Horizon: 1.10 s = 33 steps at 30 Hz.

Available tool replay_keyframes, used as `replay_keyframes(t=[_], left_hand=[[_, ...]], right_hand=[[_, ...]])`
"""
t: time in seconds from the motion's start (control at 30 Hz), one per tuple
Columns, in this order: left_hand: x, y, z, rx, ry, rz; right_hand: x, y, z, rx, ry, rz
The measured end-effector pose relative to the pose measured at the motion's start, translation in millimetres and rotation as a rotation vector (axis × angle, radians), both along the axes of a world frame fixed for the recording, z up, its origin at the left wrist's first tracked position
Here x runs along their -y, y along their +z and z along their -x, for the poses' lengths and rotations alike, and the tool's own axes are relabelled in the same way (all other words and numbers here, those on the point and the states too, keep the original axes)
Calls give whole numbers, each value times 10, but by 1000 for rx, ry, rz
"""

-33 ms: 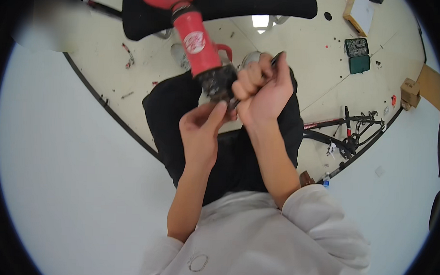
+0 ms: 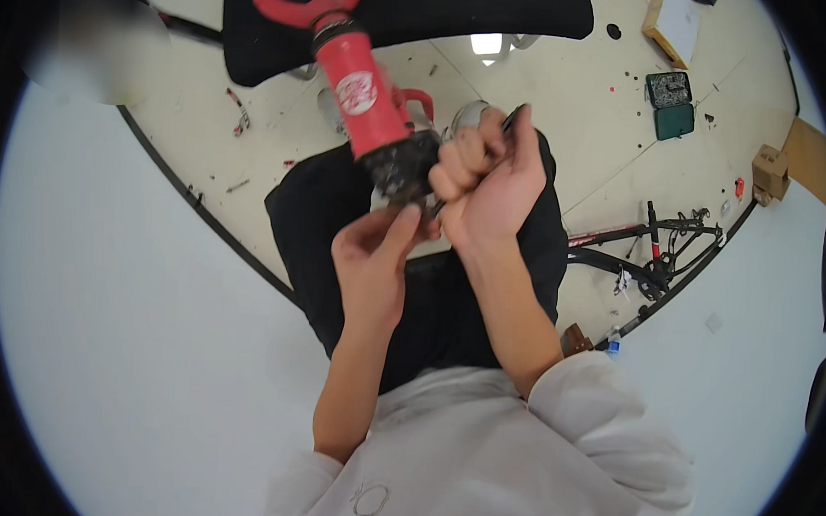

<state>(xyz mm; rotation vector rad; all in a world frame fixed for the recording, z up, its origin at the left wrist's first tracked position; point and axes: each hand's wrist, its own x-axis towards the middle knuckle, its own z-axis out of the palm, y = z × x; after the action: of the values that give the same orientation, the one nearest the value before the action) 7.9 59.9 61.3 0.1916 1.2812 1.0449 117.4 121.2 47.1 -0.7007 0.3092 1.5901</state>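
A red power tool [image 2: 353, 90] with a loop handle at its far end and a dark, worn head [image 2: 400, 167] at its near end lies aslant in front of me, over my lap. My left hand [image 2: 377, 257] pinches at the underside of the dark head, thumb on top; what lies between its fingertips is too small to make out. Close beside it, my right hand [image 2: 493, 183] is closed around a slim dark hand tool [image 2: 513, 118]. One end of that tool pokes out past the thumb, and its other end seems to reach toward the head. Its exact kind is hidden by the fingers.
A black seat [image 2: 440, 9] stands ahead, under the loop handle. On the floor to the right are an open green case [image 2: 674, 120], a bicycle frame [image 2: 652, 244], a cardboard box [image 2: 769, 170] and a bottle [image 2: 614, 341]. Small parts [image 2: 239, 115] lie scattered at left.
The red power tool has shifted slightly to the left and nearer to me. Both hands have moved a little left, keeping their hold.
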Motion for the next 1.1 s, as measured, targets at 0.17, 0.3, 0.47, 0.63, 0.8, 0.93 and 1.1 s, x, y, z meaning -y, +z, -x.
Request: replay_keyframes(t=[0.17, 0.3, 0.47, 0.63, 0.8, 0.93, 1.1], left_hand=[[119, -12, 55, 4, -90, 8], [166, 296, 162, -151, -486, 3], [7, 758, 52, 160, -185, -491], [-138, 989, -49, 791, -5, -793], [-31, 1062, -212, 932, 89, -829], [-18, 1036, -300, 952, 119, -873], [-13, 1052, -363, 994, 121, -895]], right_hand=[[22, -11, -9, -134, 103, -49], [-19, -9, -33, -151, 187, -53], [4, -87, -70, -167, 187, -24], [26, -128, -31, -115, 224, -90], [-12, -127, -53, -86, 246, -83], [0, -133, -37, -83, 259, -100], [1, -168, -49, -76, 239, -150]])
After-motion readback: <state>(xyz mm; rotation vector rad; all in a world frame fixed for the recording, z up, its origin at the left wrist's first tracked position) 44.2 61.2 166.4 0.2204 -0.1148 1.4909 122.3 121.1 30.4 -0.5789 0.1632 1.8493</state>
